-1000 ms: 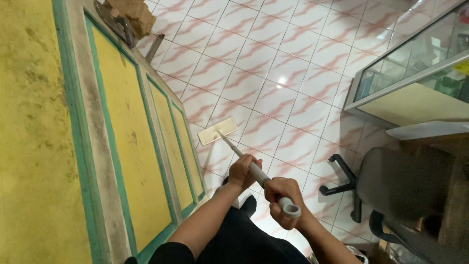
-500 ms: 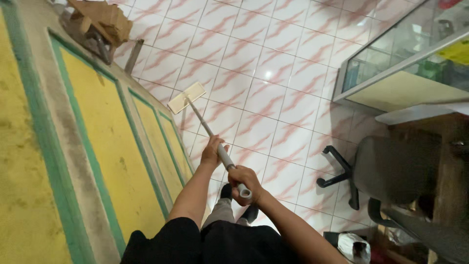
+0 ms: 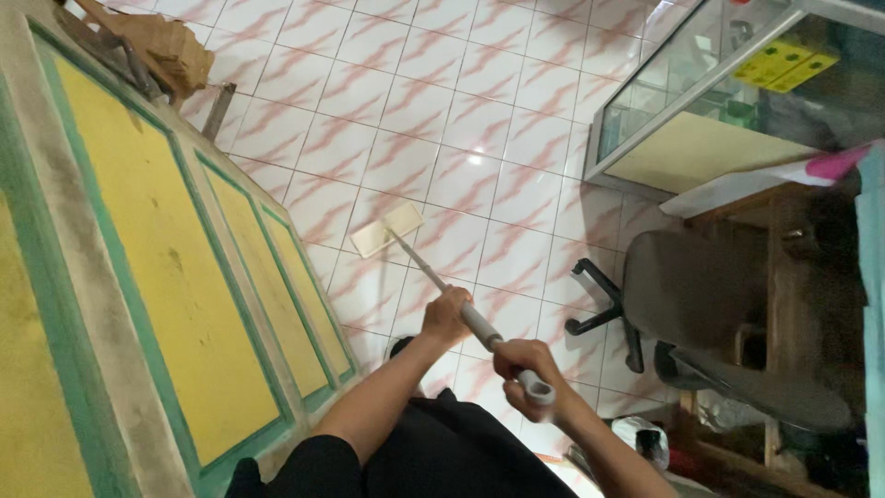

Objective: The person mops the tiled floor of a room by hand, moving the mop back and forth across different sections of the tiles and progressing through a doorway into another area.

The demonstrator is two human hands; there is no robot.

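Observation:
I hold a flat mop with a pale rectangular head (image 3: 387, 230) resting on the white floor tiles with pink streaks (image 3: 479, 111). Its grey handle (image 3: 433, 277) runs back toward me. My left hand (image 3: 446, 316) grips the handle partway down. Closer to my body, my right hand (image 3: 522, 366) wraps around the handle's top end. Both sleeves are black. The mop head lies close to the yellow door with green trim (image 3: 175, 277) on my left.
A grey swivel chair (image 3: 687, 295) on a black base stands at the right, beside a wooden table (image 3: 793, 267). A glass display case (image 3: 719, 83) is at the upper right. Brown cardboard and a metal tool (image 3: 157, 51) lie at the upper left by the door.
The mop head was pushed out along the door, then drawn back toward me and to the right. Both hands kept their grip and the view shifted left.

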